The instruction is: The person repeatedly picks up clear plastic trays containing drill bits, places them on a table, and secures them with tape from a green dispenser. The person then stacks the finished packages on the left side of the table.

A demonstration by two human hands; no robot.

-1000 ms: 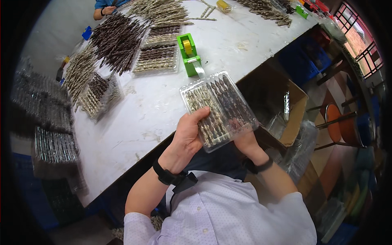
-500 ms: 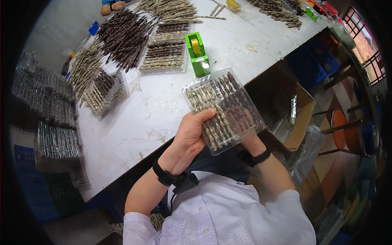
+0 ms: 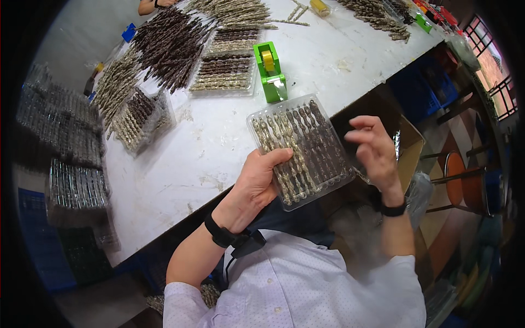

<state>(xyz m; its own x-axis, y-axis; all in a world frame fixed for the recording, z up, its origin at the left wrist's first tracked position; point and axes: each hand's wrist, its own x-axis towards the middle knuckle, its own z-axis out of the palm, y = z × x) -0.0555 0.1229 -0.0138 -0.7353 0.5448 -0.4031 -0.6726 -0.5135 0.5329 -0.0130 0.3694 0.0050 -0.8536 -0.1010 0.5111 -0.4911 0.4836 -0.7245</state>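
Note:
My left hand (image 3: 260, 174) grips a clear plastic box (image 3: 302, 150) by its left side, thumb on top and fingers underneath. Inside lie thin, knobbly twisted sticks in rows, pale gold on the left and dark brown on the right. To the right of the box, apart from it, my right hand (image 3: 374, 150) is raised with its fingers spread and slightly bent; it is a little blurred and holds nothing. A green tape dispenser (image 3: 271, 76) with yellow tape stands on the table just beyond the box.
On the white table (image 3: 180, 164) are two filled boxes (image 3: 223, 74), a tilted wrapped box (image 3: 136, 120) and heaps of dark sticks (image 3: 168, 48) and pale sticks (image 3: 116, 82). Stacked clear boxes (image 3: 76, 186) stand at left. A cardboard carton (image 3: 413, 147) is at right. Another person's hand (image 3: 164, 3) shows at the far edge.
My right hand has let go of the box's lower right side and moved up and to the right. My left hand still holds the box, nearly unmoved.

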